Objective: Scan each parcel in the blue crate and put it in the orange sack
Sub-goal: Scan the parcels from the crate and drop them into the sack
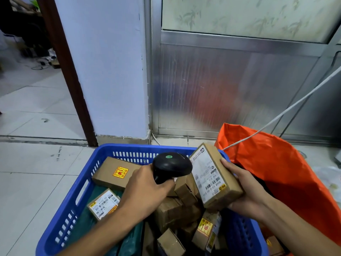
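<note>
Small brown cardboard parcel, oblong, white barcode label on top, tilted above the blue slotted plastic crate, beside the orange plastic sack; right hand grips its end. Left hand clamps the black handheld scanner just beside the label.

Both forearms reach forward, the left hand curled in a grip with knuckles up, the right hand cupped in a hold, thumb on top.

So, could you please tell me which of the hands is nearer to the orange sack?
Right. The right hand holds a parcel beside the orange sack; the left hand grips the scanner over the blue crate.
</note>
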`<state>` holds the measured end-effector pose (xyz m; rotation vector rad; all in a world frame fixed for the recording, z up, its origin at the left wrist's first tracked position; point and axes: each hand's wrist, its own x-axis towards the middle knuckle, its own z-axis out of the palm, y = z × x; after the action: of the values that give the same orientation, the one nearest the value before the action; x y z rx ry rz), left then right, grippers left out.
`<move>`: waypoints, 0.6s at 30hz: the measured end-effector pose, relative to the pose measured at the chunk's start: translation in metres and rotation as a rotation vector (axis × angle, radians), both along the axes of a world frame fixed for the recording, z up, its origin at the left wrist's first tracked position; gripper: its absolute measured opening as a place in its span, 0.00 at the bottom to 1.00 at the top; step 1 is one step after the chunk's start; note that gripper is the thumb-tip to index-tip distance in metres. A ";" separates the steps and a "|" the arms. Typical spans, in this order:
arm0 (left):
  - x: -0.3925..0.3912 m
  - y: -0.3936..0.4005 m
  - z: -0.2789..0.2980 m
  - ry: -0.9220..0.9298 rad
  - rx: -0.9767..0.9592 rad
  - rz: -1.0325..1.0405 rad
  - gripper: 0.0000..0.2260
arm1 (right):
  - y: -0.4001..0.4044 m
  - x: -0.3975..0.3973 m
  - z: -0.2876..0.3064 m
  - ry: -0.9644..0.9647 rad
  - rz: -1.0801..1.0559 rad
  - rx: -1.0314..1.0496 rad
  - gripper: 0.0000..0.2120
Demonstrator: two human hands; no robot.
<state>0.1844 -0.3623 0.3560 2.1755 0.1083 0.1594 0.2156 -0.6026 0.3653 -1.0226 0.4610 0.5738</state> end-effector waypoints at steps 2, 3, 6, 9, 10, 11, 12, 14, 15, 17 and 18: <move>0.000 -0.001 -0.001 -0.018 0.004 -0.011 0.08 | -0.001 0.005 -0.001 -0.008 -0.003 0.005 0.20; 0.000 -0.002 -0.002 -0.026 0.001 -0.018 0.07 | -0.002 0.008 -0.002 -0.010 -0.006 0.007 0.20; 0.000 -0.004 -0.004 -0.031 0.001 -0.043 0.07 | -0.005 0.013 -0.005 -0.026 -0.011 0.004 0.18; -0.002 -0.005 -0.004 -0.046 0.024 -0.058 0.08 | -0.009 0.017 -0.007 -0.044 -0.041 -0.007 0.17; -0.003 -0.006 -0.003 -0.050 0.030 -0.066 0.09 | -0.010 0.018 -0.007 -0.051 -0.050 -0.014 0.17; -0.004 -0.007 -0.003 -0.051 0.028 -0.078 0.09 | -0.011 0.018 -0.008 -0.055 -0.056 -0.018 0.18; -0.005 -0.008 -0.002 -0.050 0.027 -0.092 0.08 | -0.012 0.018 -0.008 -0.056 -0.061 -0.024 0.18; -0.007 -0.009 -0.001 -0.050 0.038 -0.118 0.08 | -0.015 0.020 -0.010 -0.054 -0.071 -0.031 0.19; -0.007 -0.010 0.000 -0.048 0.043 -0.127 0.08 | -0.016 0.020 -0.011 -0.050 -0.075 -0.032 0.19; -0.009 -0.010 0.001 -0.047 0.050 -0.135 0.09 | -0.018 0.022 -0.012 -0.036 -0.082 -0.038 0.18; -0.009 -0.010 0.000 -0.050 0.059 -0.135 0.10 | -0.018 0.023 -0.013 -0.027 -0.081 -0.047 0.18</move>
<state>0.1750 -0.3719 0.3564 2.2273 -0.0723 0.1410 0.2382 -0.6211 0.3519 -1.0505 0.4914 0.4782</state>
